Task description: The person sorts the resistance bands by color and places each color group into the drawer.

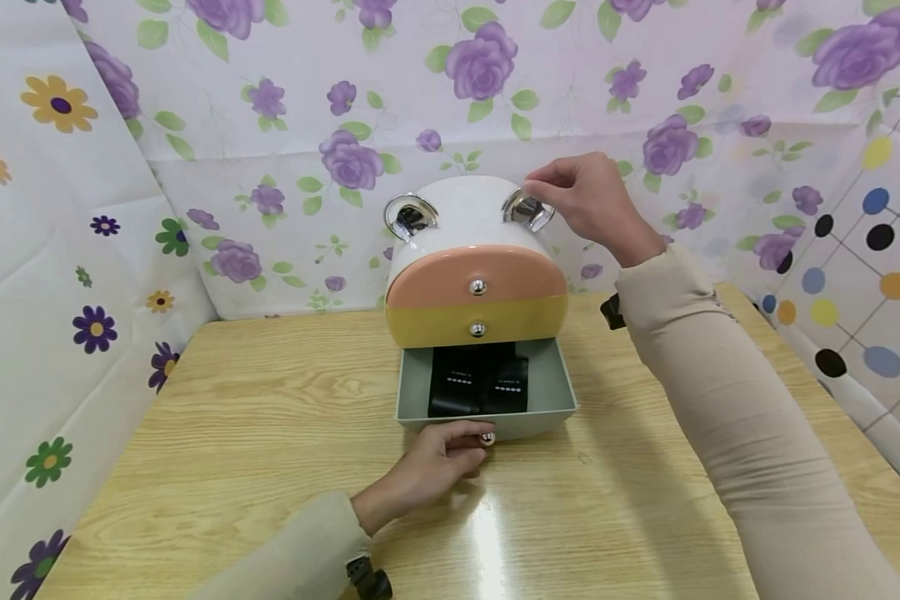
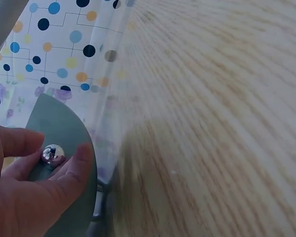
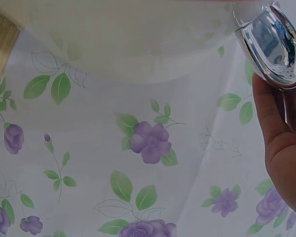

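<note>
A small white storage box (image 1: 461, 212) with an orange drawer (image 1: 435, 279) and a yellow drawer (image 1: 435, 323) stands at the back of the table. Its lowest drawer, pale green (image 1: 532, 425), is pulled out. Several black packets with white print (image 1: 453, 396) lie inside. My left hand (image 1: 438, 467) has its thumb and fingers around the green drawer's round silver knob (image 2: 53, 154). Up on the box, my right hand (image 1: 588, 200) pinches the rim of the right silver ear (image 3: 271, 47). The left silver ear (image 1: 411, 218) is untouched.
The wood-grain table (image 1: 292, 400) extends around the box. Behind it hangs a purple-flowered cloth (image 1: 285, 100), close to the box's back. A daisy-patterned cloth (image 1: 37, 333) borders the left side, a dotted one (image 1: 855, 275) the right.
</note>
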The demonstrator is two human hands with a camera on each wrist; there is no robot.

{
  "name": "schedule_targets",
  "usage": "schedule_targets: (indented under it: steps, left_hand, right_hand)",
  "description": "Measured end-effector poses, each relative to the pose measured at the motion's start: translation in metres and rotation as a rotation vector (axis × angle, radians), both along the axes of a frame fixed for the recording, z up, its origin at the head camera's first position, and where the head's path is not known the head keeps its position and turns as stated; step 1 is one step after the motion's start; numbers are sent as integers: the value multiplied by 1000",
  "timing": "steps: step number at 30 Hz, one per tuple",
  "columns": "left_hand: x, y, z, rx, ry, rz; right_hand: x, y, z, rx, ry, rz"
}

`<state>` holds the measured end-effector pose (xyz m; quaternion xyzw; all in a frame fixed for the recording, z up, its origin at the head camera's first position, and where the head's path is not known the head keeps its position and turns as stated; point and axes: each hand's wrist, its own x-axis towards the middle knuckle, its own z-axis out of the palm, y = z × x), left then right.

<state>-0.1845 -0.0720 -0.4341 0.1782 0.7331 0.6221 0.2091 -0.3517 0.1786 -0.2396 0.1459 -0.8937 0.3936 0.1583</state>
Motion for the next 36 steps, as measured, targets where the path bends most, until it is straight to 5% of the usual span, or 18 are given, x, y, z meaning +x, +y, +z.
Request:
schedule_targets:
  steps: [36]
  left_hand:
    - [-10,3,-2,-45,34,51]
  right_hand:
    - [-2,0,-1,10,27,8]
